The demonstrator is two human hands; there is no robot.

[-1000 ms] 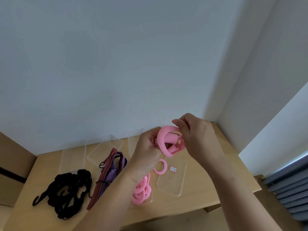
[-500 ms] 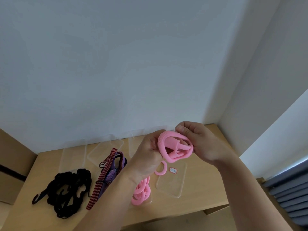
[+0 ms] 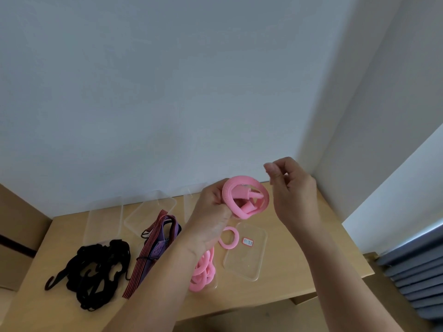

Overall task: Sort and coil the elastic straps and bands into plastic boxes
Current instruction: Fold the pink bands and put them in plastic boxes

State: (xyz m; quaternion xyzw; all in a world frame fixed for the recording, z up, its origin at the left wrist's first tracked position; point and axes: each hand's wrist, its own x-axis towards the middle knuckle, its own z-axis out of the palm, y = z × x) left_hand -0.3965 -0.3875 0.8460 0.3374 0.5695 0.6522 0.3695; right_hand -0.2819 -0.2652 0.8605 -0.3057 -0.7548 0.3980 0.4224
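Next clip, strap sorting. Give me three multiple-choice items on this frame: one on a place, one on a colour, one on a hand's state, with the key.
1. Where do the black straps lie?
A. On the left part of the table
B. On the floor
C. In a drawer

2. What colour is the coiled band in the left hand?
A. Purple
B. Pink
C. Black

3. What is the right hand doing?
A. Gripping the coiled band
B. Pressing on the table
C. Holding nothing

Key: 1 A, they are heaped on the wood at the left; 2 B, the coil is pink; 3 C, its fingers curl loosely, apart from the band.
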